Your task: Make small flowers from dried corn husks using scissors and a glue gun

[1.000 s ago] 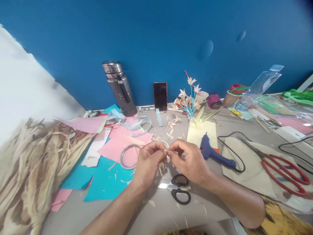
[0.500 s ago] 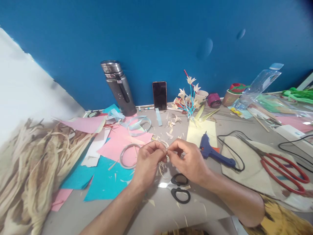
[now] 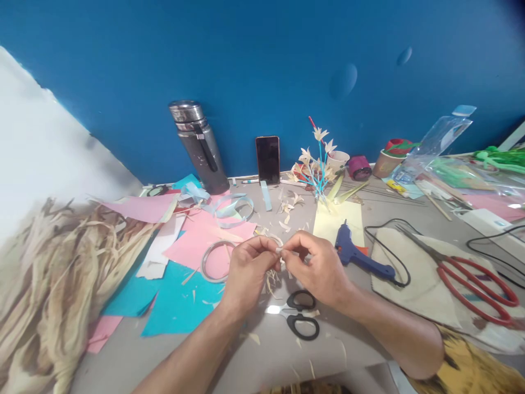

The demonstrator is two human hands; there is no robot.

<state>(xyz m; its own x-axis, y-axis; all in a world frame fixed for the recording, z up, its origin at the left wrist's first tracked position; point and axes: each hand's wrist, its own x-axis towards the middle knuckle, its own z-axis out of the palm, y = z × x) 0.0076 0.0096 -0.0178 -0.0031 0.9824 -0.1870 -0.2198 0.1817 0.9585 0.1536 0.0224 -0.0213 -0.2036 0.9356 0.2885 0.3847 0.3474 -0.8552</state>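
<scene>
My left hand (image 3: 250, 271) and my right hand (image 3: 312, 265) meet fingertip to fingertip over the middle of the table. Both pinch a small pale piece of dried husk (image 3: 279, 250), mostly hidden by the fingers. Thin curled husk shreds (image 3: 272, 283) lie beneath them. Just below, black-handled scissors (image 3: 302, 317) rest on the table with their blades pointing left. A ring of silvery tape (image 3: 204, 268) is beside my left hand. The blue glue gun (image 3: 363, 260) lies right of my right hand. Beyond, pale husk flowers (image 3: 318, 164) stand on blue-wrapped stems.
Dried husks (image 3: 53, 295) are heaped at the left, beside pink paper (image 3: 192, 241) and blue paper (image 3: 176, 306). A steel flask (image 3: 200, 150) and a phone (image 3: 268, 160) stand by the wall. Red-handled shears (image 3: 471, 287) lie on a cloth at the right, near a tilted plastic bottle (image 3: 437, 142).
A little more of the pale husk piece shows between my fingertips as the right fingers shift slightly. Both hands otherwise stay in place.
</scene>
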